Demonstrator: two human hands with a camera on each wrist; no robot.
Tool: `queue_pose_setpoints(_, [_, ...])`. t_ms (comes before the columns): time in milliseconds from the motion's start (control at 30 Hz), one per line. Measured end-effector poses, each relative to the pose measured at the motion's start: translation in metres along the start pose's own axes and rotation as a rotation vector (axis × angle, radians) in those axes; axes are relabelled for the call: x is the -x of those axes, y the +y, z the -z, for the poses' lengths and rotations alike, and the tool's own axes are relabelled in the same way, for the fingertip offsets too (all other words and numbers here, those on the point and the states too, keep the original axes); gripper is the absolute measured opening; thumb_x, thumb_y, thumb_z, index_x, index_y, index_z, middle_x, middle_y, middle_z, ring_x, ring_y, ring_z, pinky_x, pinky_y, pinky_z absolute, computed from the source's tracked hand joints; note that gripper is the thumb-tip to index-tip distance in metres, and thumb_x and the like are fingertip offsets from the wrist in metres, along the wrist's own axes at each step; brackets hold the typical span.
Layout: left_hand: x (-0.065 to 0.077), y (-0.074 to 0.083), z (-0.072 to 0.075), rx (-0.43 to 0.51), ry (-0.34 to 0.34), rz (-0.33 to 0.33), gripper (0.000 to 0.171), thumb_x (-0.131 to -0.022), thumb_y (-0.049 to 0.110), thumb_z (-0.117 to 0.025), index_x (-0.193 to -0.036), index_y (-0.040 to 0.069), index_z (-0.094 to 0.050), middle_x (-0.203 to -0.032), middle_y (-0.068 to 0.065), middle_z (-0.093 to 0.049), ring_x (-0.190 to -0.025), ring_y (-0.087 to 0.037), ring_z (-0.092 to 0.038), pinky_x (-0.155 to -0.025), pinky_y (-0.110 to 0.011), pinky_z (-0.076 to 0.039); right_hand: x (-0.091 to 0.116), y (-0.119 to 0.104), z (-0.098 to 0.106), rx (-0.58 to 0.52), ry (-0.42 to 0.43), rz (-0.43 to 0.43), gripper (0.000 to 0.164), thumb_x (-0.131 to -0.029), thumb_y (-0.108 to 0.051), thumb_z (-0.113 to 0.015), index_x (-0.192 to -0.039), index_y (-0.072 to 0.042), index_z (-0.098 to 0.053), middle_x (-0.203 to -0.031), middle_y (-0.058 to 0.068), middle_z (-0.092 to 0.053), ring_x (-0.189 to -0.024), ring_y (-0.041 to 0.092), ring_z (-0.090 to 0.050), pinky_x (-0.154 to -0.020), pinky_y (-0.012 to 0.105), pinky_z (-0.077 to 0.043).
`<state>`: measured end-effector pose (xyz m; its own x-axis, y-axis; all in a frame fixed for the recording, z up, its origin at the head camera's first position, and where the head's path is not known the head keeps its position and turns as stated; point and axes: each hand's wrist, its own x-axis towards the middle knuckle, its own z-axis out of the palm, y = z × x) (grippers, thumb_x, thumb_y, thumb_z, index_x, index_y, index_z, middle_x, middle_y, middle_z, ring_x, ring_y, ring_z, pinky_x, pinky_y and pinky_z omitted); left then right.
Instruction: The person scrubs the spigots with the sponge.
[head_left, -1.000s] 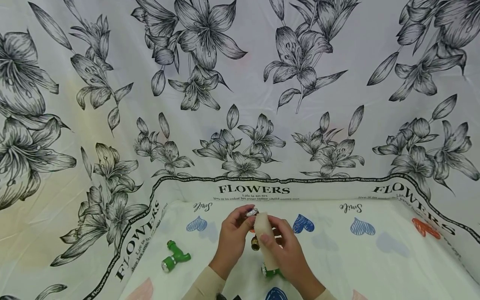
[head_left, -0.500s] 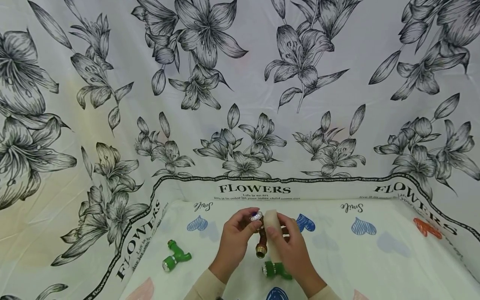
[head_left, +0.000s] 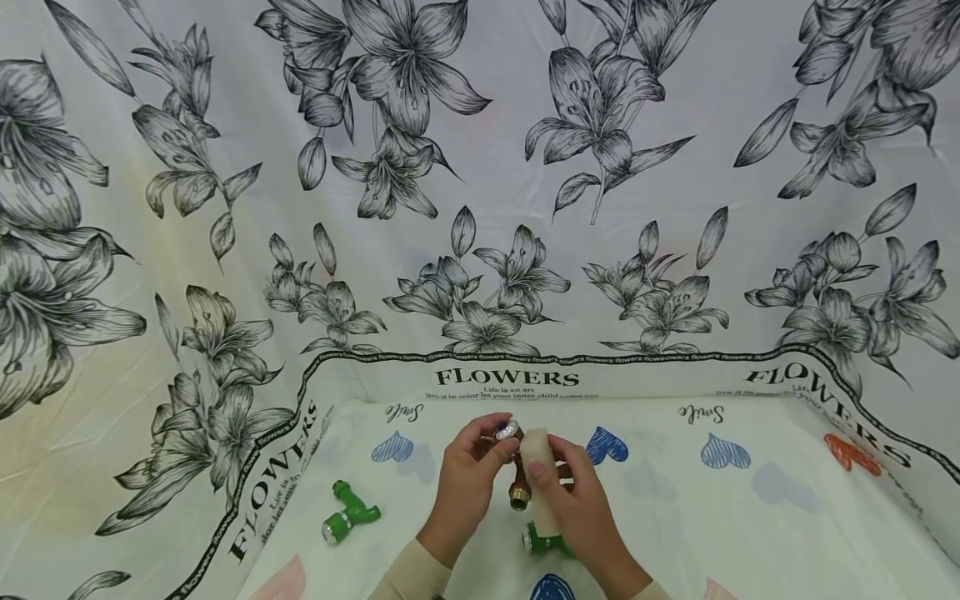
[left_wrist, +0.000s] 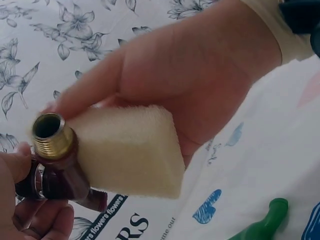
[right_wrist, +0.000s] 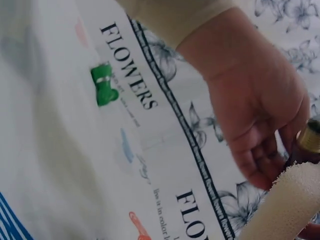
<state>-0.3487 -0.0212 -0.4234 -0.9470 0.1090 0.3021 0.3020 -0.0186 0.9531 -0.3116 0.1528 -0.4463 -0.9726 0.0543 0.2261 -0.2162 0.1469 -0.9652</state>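
My left hand grips a dark red-brown faucet by its knob end, which carries a shiny silver cap. The faucet's threaded brass end points toward the camera in the left wrist view. In my right hand is a cream sponge block, pinched with the thumb on its near face. The sponge lies right alongside the faucet body, overlapping it in the left wrist view. Both are held up over the cloth. The right wrist view shows the sponge's porous end and the left hand's fingers behind.
A green faucet lies on the white heart-print cloth at left. Another green faucet lies below my hands, partly hidden by the sponge and right hand. A flower-print curtain rises behind.
The sponge first covered much of the faucet, moved right and uncovered its body and brass end, then came slightly back left against it. Both hands have kept their grips.
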Motion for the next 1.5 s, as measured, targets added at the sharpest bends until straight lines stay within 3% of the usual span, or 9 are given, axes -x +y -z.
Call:
queue_pose_setpoints(200, [-0.002, -0.004, 0.002, 0.028, 0.060, 0.018, 0.036, -0.106, 0.016, -0.075, -0.141, 0.011, -0.068, -0.121, -0.013, -0.067, -0.101, -0.026, -0.070, -0.091, -0.036, -0.063, 0.007, -0.011, -0.004, -0.029, -0.062, 0.062, 0.048, -0.108, -0.031, -0.072, -0.151, -0.013, -0.061, -0.131, 0.005, -0.059, -0.108, 0.027, -0.059, -0.084, 0.032, -0.056])
queue_pose_setpoints(367, [-0.003, -0.005, 0.004, 0.053, 0.081, 0.021, 0.039, -0.111, 0.018, -0.066, -0.150, 0.017, -0.064, -0.123, -0.015, -0.066, -0.104, -0.027, -0.068, -0.092, -0.036, -0.062, 0.012, -0.014, -0.008, -0.048, -0.103, 0.094, 0.045, -0.107, -0.028, -0.073, -0.151, -0.020, -0.062, -0.129, 0.001, -0.060, -0.110, 0.030, -0.060, -0.089, 0.033, -0.055])
queue_pose_setpoints(500, [-0.004, -0.005, 0.003, 0.093, 0.076, 0.060, 0.034, -0.113, 0.020, -0.063, -0.146, 0.013, -0.065, -0.129, -0.015, -0.067, -0.111, -0.026, -0.068, -0.096, -0.034, -0.061, 0.014, -0.015, -0.011, -0.049, -0.072, 0.131, 0.048, -0.107, -0.026, -0.074, -0.152, -0.018, -0.061, -0.128, 0.002, -0.059, -0.109, 0.031, -0.059, -0.088, 0.033, -0.056])
queue_pose_setpoints(700, [-0.002, -0.005, 0.004, 0.246, 0.027, 0.145, 0.035, -0.112, 0.016, -0.065, -0.144, 0.003, -0.060, -0.126, -0.019, -0.063, -0.109, -0.027, -0.070, -0.093, -0.038, -0.063, 0.007, -0.007, -0.004, 0.020, 0.043, 0.192, 0.052, -0.106, -0.027, -0.075, -0.153, -0.013, -0.058, -0.129, 0.003, -0.057, -0.106, 0.027, -0.057, -0.084, 0.034, -0.056])
queue_pose_setpoints(867, [0.002, -0.003, 0.004, 0.337, -0.050, 0.153, 0.035, -0.108, 0.008, -0.070, -0.138, -0.004, -0.056, -0.124, -0.021, -0.061, -0.111, -0.031, -0.073, -0.099, -0.045, -0.061, -0.002, 0.000, 0.009, 0.073, 0.120, 0.157, 0.055, -0.108, -0.031, -0.073, -0.155, -0.010, -0.056, -0.133, 0.005, -0.056, -0.108, 0.023, -0.057, -0.083, 0.034, -0.057])
queue_pose_setpoints(1067, [0.004, -0.008, 0.006, 0.382, -0.088, 0.169, 0.034, -0.100, -0.002, -0.076, -0.129, -0.004, -0.060, -0.121, -0.020, -0.064, -0.112, -0.031, -0.073, -0.100, -0.048, -0.059, -0.008, 0.005, 0.019, 0.066, 0.157, 0.075, 0.060, -0.110, -0.034, -0.070, -0.158, -0.005, -0.051, -0.139, 0.009, -0.055, -0.111, 0.023, -0.057, -0.081, 0.031, -0.058])
queue_pose_setpoints(1167, [0.006, -0.008, 0.005, 0.395, -0.083, 0.163, 0.035, -0.098, -0.005, -0.077, -0.128, -0.005, -0.059, -0.122, -0.019, -0.064, -0.114, -0.030, -0.072, -0.101, -0.048, -0.059, -0.007, 0.006, 0.018, 0.019, 0.142, 0.034, 0.058, -0.110, -0.036, -0.069, -0.158, -0.008, -0.051, -0.143, 0.009, -0.053, -0.113, 0.024, -0.057, -0.081, 0.030, -0.059])
queue_pose_setpoints(1500, [0.003, -0.014, 0.006, 0.402, 0.001, 0.183, 0.038, -0.100, -0.004, -0.075, -0.132, -0.005, -0.054, -0.130, -0.024, -0.060, -0.121, -0.033, -0.070, -0.103, -0.048, -0.057, 0.003, -0.006, 0.012, -0.139, 0.003, 0.037, 0.049, -0.112, -0.030, -0.066, -0.156, -0.012, -0.054, -0.137, 0.011, -0.057, -0.111, 0.030, -0.060, -0.082, 0.034, -0.061])
